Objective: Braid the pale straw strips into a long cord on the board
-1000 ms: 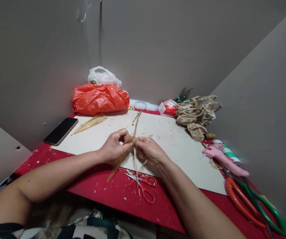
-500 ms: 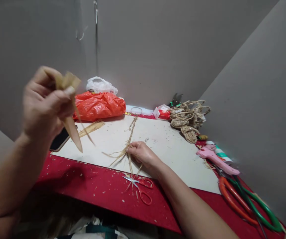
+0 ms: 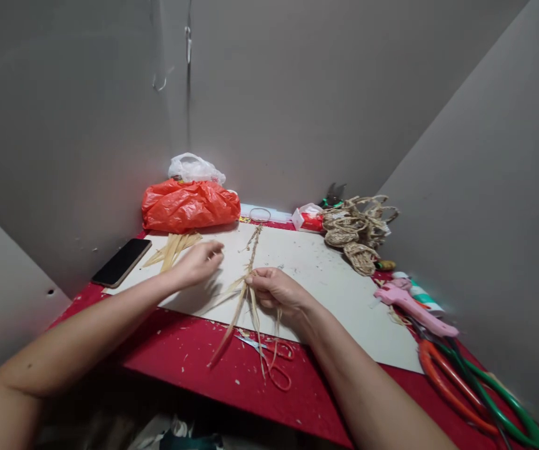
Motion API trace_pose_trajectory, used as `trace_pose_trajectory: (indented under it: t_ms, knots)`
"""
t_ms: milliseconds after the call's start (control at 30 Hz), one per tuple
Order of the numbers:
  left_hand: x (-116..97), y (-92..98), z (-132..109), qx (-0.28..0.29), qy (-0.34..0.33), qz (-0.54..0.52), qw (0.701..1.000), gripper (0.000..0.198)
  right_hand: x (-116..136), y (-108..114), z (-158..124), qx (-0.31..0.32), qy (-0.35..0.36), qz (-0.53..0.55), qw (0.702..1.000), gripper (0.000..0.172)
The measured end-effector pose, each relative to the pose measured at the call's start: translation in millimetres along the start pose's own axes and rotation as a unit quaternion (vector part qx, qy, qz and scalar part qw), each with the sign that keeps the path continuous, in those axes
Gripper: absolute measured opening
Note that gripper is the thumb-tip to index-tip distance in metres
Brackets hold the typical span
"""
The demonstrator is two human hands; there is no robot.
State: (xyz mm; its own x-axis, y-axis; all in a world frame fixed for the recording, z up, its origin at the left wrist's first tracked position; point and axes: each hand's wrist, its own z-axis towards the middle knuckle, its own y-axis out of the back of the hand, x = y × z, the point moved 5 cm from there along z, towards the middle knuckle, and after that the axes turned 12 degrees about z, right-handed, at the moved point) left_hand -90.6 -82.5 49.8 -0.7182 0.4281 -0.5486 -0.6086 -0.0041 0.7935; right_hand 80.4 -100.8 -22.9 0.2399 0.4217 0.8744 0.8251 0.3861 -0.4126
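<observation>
A thin braid of dried plant fibre (image 3: 253, 250) runs down the white board (image 3: 339, 294), with loose strands fanning out from its lower end. My right hand (image 3: 278, 289) pinches the braid where the strands part. To its left, my left hand (image 3: 201, 262) hovers over the board with loosely bent fingers and nothing visible in it. Behind that hand lie flat dried husk strips (image 3: 174, 247). Red-handled scissors (image 3: 278, 375) rest on the red cloth below, under the strand ends.
A black phone (image 3: 122, 262) lies at the left edge. A red plastic bag (image 3: 189, 206) stands behind the strips. Coiled woven cord pieces (image 3: 358, 228), a pink glue gun (image 3: 414, 306) and large shears with orange and green handles (image 3: 451, 387) line the right side.
My left hand has come down from the upper left toward the braid. The husk strips it held now lie on the board. My right hand keeps its pinch.
</observation>
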Motion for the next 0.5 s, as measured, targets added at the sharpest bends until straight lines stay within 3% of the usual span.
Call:
trace_pose_trajectory:
  t_ms: [100, 200, 300, 500]
  knots:
    - [-10, -58.0, -1, 0.185, 0.046, -0.215, 0.958, 0.021, 0, 0, 0, 0.012, -0.006, -0.003, 1.0, 0.028]
    - [-19, -81.4, -2, 0.274, 0.09, -0.344, 0.893, 0.026, 1, 1, 0, 0.019, -0.007, -0.009, 1.0, 0.026]
    - [-17, -85.9, 0, 0.29, 0.12, -0.378, 0.871, 0.026, 1, 3, -1, 0.016, -0.015, -0.005, 1.0, 0.024]
    - [-5, -88.6, 4, 0.249, 0.13, -0.402, 0.871, 0.028, 1, 3, -3, -0.007, -0.046, 0.012, 0.999, 0.028]
